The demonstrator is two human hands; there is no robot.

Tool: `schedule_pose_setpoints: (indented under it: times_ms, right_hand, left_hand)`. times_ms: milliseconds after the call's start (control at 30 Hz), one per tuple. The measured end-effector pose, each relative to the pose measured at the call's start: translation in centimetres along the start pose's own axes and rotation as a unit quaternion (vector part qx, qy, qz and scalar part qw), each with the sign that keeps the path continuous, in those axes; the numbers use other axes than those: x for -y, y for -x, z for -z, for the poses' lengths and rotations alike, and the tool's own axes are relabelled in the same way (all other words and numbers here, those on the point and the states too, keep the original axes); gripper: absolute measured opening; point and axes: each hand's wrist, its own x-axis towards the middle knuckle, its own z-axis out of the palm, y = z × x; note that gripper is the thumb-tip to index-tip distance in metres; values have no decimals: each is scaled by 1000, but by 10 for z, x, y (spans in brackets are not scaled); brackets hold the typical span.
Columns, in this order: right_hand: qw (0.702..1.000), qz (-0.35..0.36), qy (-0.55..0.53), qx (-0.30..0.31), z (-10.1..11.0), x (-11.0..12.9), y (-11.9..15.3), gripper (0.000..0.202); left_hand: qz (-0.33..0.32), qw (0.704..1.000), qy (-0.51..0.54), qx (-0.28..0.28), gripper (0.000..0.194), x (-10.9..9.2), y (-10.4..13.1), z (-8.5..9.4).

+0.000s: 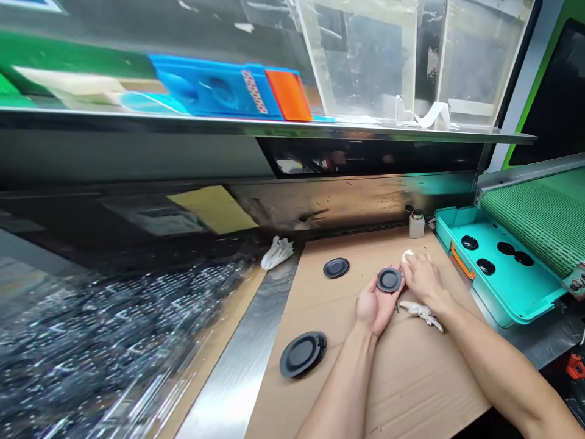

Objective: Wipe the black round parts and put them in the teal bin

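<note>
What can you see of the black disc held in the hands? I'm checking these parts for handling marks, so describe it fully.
The black disc is small, round and matte, like rubber or plastic, with a raised outer rim around a flatter, slightly sunken centre. It faces up toward the camera, tilted a little, held above the cardboard sheet. The left hand cradles it from below; the right hand touches its right edge. No marks can be made out at this size.

A brown cardboard sheet (411,366) covers the workbench beneath the hands. Above them runs a long steel shelf (274,127) bearing clear acrylic panels (365,55). Right of them lies a green ribbed conveyor belt (539,219).
</note>
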Motion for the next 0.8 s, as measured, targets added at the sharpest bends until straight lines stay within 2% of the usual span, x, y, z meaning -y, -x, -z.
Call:
schedule_pose_setpoints:
  times_ms: [100,167,367,433,500,533,567,633,667,700,733,800]
  right_hand:
    - [1000,-28,-6,9,0,-22,-4,30]
    - [999,-40,-7,31,-1,-27,-2,32]
    - [992,-81,63,73,12,-19,4,48]
    - [991,-81,87,55,22,-16,4,45]
    - [995,-49,70,47,32,-13,7,35]
    - [996,-21,41,75,37,-12,8,30]
    - [991,11,4,132,42,-12,11,27]
    - [956,62,-64,280,48,-12,15,21]
    - [936,77,-84,333,50,-11,17,17]
    - [927,91,-97,351,51,-10,18,12]
    - [931,103,-109,334,52,-8,18,6]
    - [957,123,-138,225,50,-3,17,11]
  left_hand:
    - [4,1000,-18,-2,38,-3,-1,0]
    - [0,1000,-23,-1,38,-5,-1,-1]
    - [-11,1000,1,-7,36,-11,-1,-3]
    - [-16,1000,12,-8,37,-14,-1,-2]
    - [-23,1000,20,-8,37,-17,-3,-1]
    - [-28,999,24,-10,38,-18,-3,0]
    - [-33,999,29,-12,38,-19,-4,1]
    - [-43,998,37,-15,38,-20,-6,3]
    - [-44,998,39,-16,38,-21,-7,3]
    - [-43,998,38,-15,38,-21,-8,4]
    - [-42,998,34,-15,39,-21,-8,4]
    - [-44,999,18,-10,40,-20,-8,4]
